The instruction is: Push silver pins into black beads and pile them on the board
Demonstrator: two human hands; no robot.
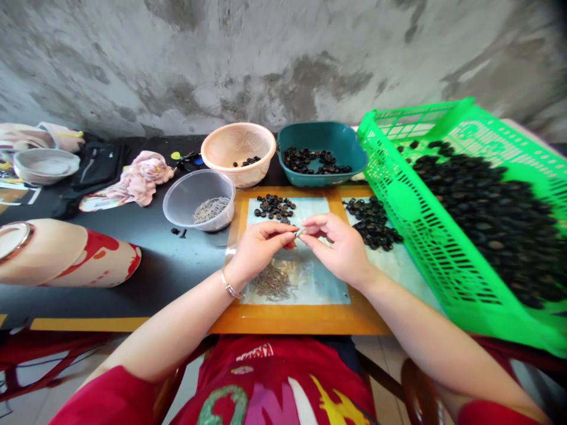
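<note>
My left hand (264, 243) is closed in a pinch on a small black piece, mostly covered by the fingertips. Facing it, my right hand (340, 247) pinches a thin, greyish metal pin (300, 231); the fingertips of both hands nearly meet. Beneath them a pale sheet (325, 292) lies on the table. On this sheet are a pile of thin metal pins (271, 282) near my left wrist and a group of small round black pieces (275, 206) beyond my hands. Right of my right hand lies a heap of black ring-like parts (374, 224).
A clear bowl (175, 203) holds silvery metal pieces. Behind stand a peach basin (239, 139) and a teal basin (319, 133), both with black parts. A large green crate (436, 260) of black pieces fills the right. A tumbler (66, 254) and pink cloth (144, 177) lie left.
</note>
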